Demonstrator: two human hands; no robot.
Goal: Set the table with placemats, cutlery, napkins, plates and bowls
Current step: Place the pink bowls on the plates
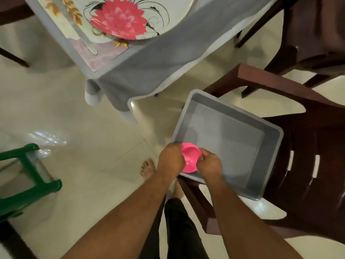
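A small pink bowl point(190, 157) is held between both hands over the near left corner of a grey plastic tub point(242, 146). My left hand point(170, 159) grips its left rim and my right hand point(210, 165) grips its right rim. The tub rests on a dark brown plastic chair point(308, 146) and shows nothing else inside. At the top, the table point(149, 53) carries a floral placemat point(104, 55), a white plate point(168, 19) with a pink flower print, and a knife point(87, 43) lying left of the plate.
A grey cloth point(145, 71) hangs over the table corner. A second brown chair point(308, 34) stands at the upper right. A green plastic stool point(28, 174) is on the tiled floor at the left. My bare foot point(147, 167) is beside the chair.
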